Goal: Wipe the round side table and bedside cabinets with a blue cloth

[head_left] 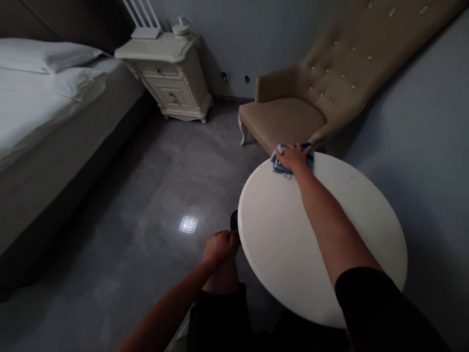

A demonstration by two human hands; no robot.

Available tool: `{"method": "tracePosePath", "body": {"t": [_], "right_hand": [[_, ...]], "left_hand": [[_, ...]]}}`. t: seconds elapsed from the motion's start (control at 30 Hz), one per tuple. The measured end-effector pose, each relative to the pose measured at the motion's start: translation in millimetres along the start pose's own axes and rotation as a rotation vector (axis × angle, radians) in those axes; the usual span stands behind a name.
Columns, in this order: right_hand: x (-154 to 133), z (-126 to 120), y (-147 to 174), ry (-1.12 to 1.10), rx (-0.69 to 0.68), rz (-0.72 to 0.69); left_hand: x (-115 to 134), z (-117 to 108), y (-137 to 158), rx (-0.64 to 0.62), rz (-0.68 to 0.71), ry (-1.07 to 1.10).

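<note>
My right hand (294,157) presses a blue and white cloth (277,164) onto the round white table (278,230), at its far edge beside the chair. Its fingers spread over the cloth, which bunches up around them. A small whitish loop or tag sticks out from the cloth's near side. My left hand (219,248) rests on my bent knee, just left of the table's rim. Its fingers are curled in, and nothing shows in them. Part of a dark shoe appears by the table's left edge.
A tan tufted chair (282,120) stands close behind the table, against the wall. A white nightstand (172,83) carries a white router (146,32) and a small round device. The bed (66,117) fills the left side. A bright square patch (188,224) lies on the grey floor.
</note>
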State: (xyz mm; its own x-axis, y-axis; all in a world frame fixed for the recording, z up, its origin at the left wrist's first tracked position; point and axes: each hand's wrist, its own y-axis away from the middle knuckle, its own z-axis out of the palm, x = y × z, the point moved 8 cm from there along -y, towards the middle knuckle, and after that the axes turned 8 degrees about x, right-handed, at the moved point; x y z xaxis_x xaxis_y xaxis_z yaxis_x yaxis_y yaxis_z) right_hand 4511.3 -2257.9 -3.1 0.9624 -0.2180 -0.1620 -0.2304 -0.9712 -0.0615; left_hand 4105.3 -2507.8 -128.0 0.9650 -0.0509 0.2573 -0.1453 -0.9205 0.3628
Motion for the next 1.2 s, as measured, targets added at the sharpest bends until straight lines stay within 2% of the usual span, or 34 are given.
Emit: {"method": "tracePosePath", "body": {"t": [0.13, 0.27, 0.37, 0.5, 0.57, 0.67, 0.77, 0.87, 1.03, 1.13, 1.2], "right_hand": [[-103, 15, 42, -0.025, -0.045, -0.195], [-178, 20, 124, -0.044, -0.104, -0.405], [-205, 16, 199, -0.062, -0.113, -0.538], [-202, 8, 305, -0.123, -0.146, -0.646], [-184, 4, 357, -0.141, -0.160, -0.644], [-143, -3, 432, -0.135, -0.142, -0.593], [-84, -9, 494, -0.086, -0.075, -0.472], [-12, -15, 538, 0.011, 0.049, -0.279], [110, -29, 569, 0.108, 0.280, 0.107], [175, -37, 561, 0.099, 0.311, 0.346], [213, -44, 544, 0.090, 0.290, 0.473]], "left_hand": [[-11, 0, 4, 0.025, -0.029, 0.003], [-19, -3, 11, 0.066, -0.038, 0.023], [-22, -6, 18, 0.070, -0.052, 0.029], [-21, -10, 28, 0.073, -0.047, 0.032], [-19, -10, 31, 0.087, -0.030, 0.031], [-13, -7, 33, 0.098, -0.014, 0.019], [-5, -2, 32, 0.107, 0.007, 0.013], [5, 3, 30, 0.094, 0.033, 0.016], [19, 8, 28, 0.057, 0.063, 0.013], [23, 8, 28, 0.054, 0.079, 0.004], [23, 9, 27, 0.053, 0.084, 0.004]]}}
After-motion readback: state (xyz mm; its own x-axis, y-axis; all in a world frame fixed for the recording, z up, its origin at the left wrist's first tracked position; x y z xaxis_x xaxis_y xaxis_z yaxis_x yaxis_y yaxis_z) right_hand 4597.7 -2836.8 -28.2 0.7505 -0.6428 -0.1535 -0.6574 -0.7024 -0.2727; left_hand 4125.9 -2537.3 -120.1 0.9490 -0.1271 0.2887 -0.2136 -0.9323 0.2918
